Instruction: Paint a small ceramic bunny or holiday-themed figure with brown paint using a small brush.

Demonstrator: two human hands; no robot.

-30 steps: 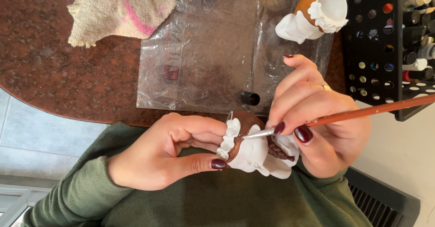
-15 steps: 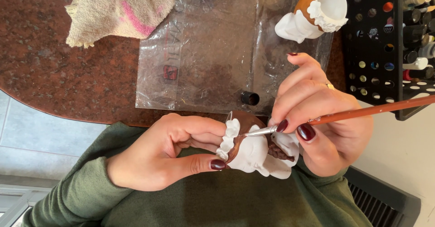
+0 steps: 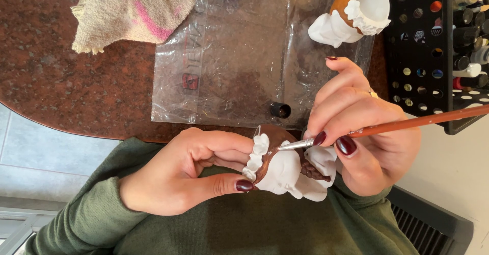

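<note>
- The small white ceramic figurine with a frilled collar and brown-painted parts [image 3: 285, 173] sits low in my view, over my lap in the green sweater, just off the near edge of the reddish-brown stone table [image 3: 66, 82].
- My left hand [image 3: 188, 176] pinches it from the left: I see the thumb pressed under the frill and the other fingers curled against its upper side.
- My right hand [image 3: 364, 127] comes in from the right, fingers pressed together in a pencil grip on the thin brush with a red-brown wooden handle and metal ferrule [image 3: 387, 127].
- The brush's long axis runs nearly level, handle out to the right, tip pointing left and touching the brown band beside the frill; so the figurine lies left of and just below my right fingertips.
- On the table beyond lie a clear plastic sheet [image 3: 229, 66], a second white-and-orange figurine [image 3: 351, 15], a beige-and-pink cloth [image 3: 132, 10] and a black rack of paint bottles [image 3: 443, 46].
</note>
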